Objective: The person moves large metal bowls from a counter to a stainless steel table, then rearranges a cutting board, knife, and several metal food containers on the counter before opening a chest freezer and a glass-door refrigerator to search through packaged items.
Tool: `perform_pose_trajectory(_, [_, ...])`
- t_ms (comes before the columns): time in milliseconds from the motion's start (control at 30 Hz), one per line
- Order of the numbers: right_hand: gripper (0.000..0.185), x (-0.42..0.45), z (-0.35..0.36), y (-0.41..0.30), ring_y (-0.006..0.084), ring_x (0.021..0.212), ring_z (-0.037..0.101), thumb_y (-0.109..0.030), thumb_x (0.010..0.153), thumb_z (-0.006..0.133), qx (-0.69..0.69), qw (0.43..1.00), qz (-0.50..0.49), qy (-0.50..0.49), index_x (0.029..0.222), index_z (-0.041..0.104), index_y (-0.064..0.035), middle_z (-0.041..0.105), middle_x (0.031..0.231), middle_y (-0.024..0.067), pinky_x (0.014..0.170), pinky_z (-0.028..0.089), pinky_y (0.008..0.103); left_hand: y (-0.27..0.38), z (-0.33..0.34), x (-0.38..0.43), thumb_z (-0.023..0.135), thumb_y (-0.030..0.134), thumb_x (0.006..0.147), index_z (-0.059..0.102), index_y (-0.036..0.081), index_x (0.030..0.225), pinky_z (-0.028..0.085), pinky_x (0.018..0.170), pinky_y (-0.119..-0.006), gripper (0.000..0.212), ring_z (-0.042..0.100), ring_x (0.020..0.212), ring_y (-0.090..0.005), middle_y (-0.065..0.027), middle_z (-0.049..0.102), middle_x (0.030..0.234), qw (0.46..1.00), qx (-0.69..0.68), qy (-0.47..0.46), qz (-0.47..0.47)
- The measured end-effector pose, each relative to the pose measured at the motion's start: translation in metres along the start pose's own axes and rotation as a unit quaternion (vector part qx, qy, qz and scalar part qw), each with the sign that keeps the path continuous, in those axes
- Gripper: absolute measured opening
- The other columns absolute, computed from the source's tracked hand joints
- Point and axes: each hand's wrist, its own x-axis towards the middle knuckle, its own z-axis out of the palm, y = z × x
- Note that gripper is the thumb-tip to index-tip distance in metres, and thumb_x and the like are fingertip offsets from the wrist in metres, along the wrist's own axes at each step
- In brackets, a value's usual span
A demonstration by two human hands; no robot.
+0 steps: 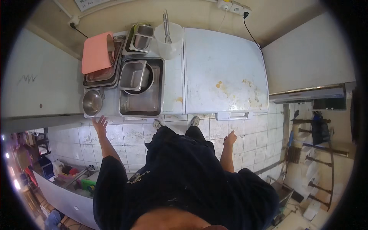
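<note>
My left hand (100, 125), its fingers spread and nothing in it, is just below a round metal bowl (92, 103) at the front left corner of a white chest freezer. My right hand (231, 138) hangs over the tiled floor with its fingers curled, in front of the freezer's handle (233, 116); whether it holds anything small cannot be told. Behind the bowl, a pink cutting board (96, 53) leans on stacked metal trays (100, 82). A square steel pan (132, 75) rests on a round pan inside a large deep tray (143, 105).
A whisk (166, 27) stands in a translucent bucket (169, 50) near the wall, beside steel containers (143, 37). Yellow stains mark the right lid (224, 72). More white cabinets (43, 77) flank both sides. A cord (251, 31) hangs from a power strip (235, 8).
</note>
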Motion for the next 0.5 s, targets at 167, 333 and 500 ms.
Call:
perform_pose_trajectory(167, [0.086,0.072,0.006,-0.037,0.0316,0.107,0.051,-0.067,0.087,0.049,0.153,0.966,0.123,-0.168,0.142,0.032,-0.0031,0.042,0.134,0.0224,0.093,0.043,0.0447,-0.065,0.012,-0.032,0.042,0.045,0.095,0.029,0.006,0.142,0.045,0.094,-0.047,0.063,0.051,0.121,-0.0363,-0.0247,0.043,0.139,0.965,-0.079,0.235,0.083])
perform_pose_trajectory(333, [0.075,0.088,0.061,-0.06,0.0257,0.095,0.051,-0.074,0.085,0.045,0.246,0.914,0.219,-0.238,0.126,0.048,-0.0121,0.05,0.103,0.01,0.084,0.049,0.0395,-0.199,0.026,-0.106,0.052,0.025,0.088,0.043,0.001,0.127,0.047,0.086,-0.05,0.047,0.055,0.113,-0.0351,-0.0177,0.048,0.133,0.925,-0.212,0.315,-0.028])
perform_pose_trajectory(500, [0.057,0.079,0.071,-0.076,0.0183,0.08,0.05,-0.067,0.094,0.033,0.388,0.867,0.208,-0.233,0.11,0.053,-0.0165,0.053,0.084,-0.0002,0.077,0.048,0.0361,-0.313,0.013,-0.202,0.052,0.024,0.089,0.048,0.004,0.119,0.049,0.084,-0.05,0.036,0.06,0.104,-0.0343,-0.0156,0.053,0.117,0.963,-0.206,0.108,-0.136])
